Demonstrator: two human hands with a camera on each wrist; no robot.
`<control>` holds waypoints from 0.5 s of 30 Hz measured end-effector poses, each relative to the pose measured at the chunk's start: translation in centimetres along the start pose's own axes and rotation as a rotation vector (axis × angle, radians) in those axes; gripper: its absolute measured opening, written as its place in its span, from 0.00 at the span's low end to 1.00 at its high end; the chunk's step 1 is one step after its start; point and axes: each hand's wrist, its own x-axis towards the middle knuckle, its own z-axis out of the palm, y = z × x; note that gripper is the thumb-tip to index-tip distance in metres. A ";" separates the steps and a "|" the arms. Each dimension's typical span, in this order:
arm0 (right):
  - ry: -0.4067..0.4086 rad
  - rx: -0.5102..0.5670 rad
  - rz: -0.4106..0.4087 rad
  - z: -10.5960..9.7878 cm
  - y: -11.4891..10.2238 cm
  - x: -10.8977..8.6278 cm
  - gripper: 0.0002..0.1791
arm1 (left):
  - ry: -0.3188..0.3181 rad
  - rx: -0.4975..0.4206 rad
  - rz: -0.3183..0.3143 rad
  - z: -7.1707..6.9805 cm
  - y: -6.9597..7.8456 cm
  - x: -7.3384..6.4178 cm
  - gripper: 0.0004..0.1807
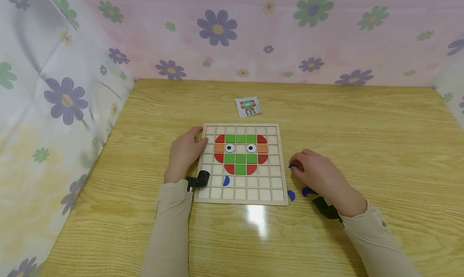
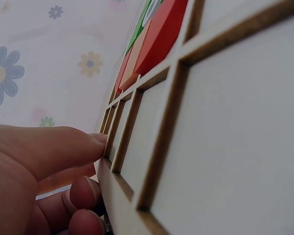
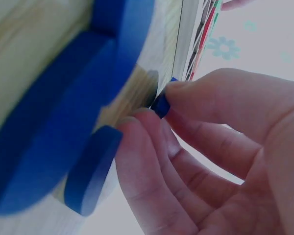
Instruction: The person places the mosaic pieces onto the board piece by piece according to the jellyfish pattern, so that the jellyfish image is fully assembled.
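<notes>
loose blue pieces (image 1: 291, 195) lie at four o'clock from the board (image 1: 241, 182). at three, the right hand (image 1: 322, 178) pinches a blue chip (image 3: 161, 105), best held by its edges; at nine, the left hand (image 1: 185, 154) grips the board, best held still. a card (image 1: 248, 107) lies at twelve.

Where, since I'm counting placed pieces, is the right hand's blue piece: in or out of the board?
Out: the right hand pinches the blue piece beside the board.

Over on the table (image 1: 108, 220), a card (image 1: 248, 106) lies behind the board (image 1: 266, 194). The left hand (image 1: 185, 153) is at the board's left edge; loose pieces (image 1: 291, 195) and the right hand (image 1: 322, 177) are to its right.
</notes>
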 end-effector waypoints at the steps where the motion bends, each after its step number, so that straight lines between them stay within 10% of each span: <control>1: 0.002 -0.001 -0.001 0.0 0.0 0.0 0.07 | 0.002 0.001 0.002 0.0 0.0 0.0 0.25; 15: 0.051 -0.016 -0.001 0.0 0.2 -0.4 0.08 | -0.008 0.007 -0.007 0.0 0.0 0.0 0.25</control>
